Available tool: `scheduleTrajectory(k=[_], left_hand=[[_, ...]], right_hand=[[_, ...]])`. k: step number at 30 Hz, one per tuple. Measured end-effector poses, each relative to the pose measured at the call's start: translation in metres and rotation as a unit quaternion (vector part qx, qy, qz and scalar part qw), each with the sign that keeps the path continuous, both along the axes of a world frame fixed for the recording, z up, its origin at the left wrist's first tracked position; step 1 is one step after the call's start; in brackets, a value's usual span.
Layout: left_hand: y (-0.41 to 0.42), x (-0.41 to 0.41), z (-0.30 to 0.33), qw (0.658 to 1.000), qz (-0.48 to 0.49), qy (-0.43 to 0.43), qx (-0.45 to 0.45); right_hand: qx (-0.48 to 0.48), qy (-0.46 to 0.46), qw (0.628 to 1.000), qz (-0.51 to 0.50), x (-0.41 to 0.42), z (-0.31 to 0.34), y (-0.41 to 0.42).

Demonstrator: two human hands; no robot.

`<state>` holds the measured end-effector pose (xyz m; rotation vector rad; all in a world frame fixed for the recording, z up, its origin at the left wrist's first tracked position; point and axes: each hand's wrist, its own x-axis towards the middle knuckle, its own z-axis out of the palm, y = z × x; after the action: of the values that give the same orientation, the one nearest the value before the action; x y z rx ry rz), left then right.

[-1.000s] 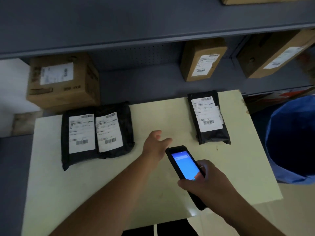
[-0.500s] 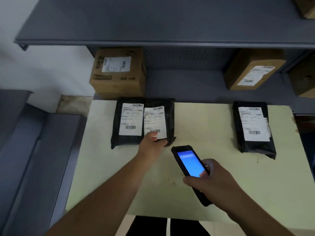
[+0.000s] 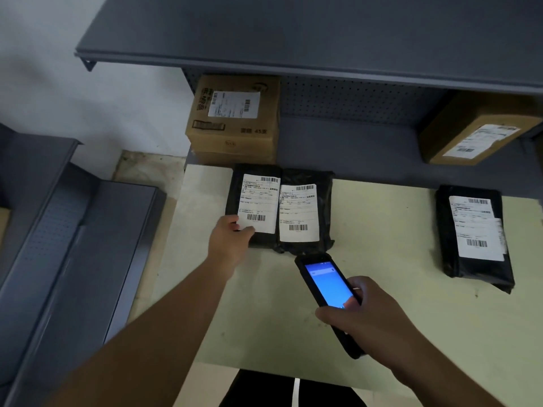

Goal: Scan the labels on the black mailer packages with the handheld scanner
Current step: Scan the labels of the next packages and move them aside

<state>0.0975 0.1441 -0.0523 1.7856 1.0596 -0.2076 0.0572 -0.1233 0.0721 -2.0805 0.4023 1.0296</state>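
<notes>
Two black mailer packages lie side by side at the back left of the pale table (image 3: 264,318), each with a white barcode label. My left hand (image 3: 229,242) grips the near left corner of the left mailer (image 3: 255,201), thumb on its label. The right mailer (image 3: 302,212) touches it. A third black mailer (image 3: 473,233) lies apart at the right. My right hand (image 3: 367,318) holds the black handheld scanner (image 3: 327,286), its blue screen lit and its tip just below the right mailer of the pair.
A grey shelf behind the table holds a cardboard box (image 3: 235,118) just behind the pair and another cardboard box (image 3: 476,133) at the right. A grey shelf board (image 3: 293,33) overhangs above. Grey metal shelving (image 3: 58,230) stands on the left.
The view has swung left. My left hand reached forward, first to the right mailer of the pair, then across to the left mailer's corner. The scanner has come closer to the pair.
</notes>
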Motion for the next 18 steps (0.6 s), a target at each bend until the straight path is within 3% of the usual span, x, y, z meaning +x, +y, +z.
scheduleTrajectory(k=[7, 18], left_hand=[[0.027, 0.003, -0.011, 0.999, 0.006, 0.027, 0.043], [0.01, 0.008, -0.032, 0.993, 0.004, 0.112, -0.029]], right_hand=[[0.003, 0.011, 1.0, -0.009, 0.001, -0.005, 0.017], [-0.016, 0.016, 1.0, -0.019, 0.002, -0.006, 0.025]])
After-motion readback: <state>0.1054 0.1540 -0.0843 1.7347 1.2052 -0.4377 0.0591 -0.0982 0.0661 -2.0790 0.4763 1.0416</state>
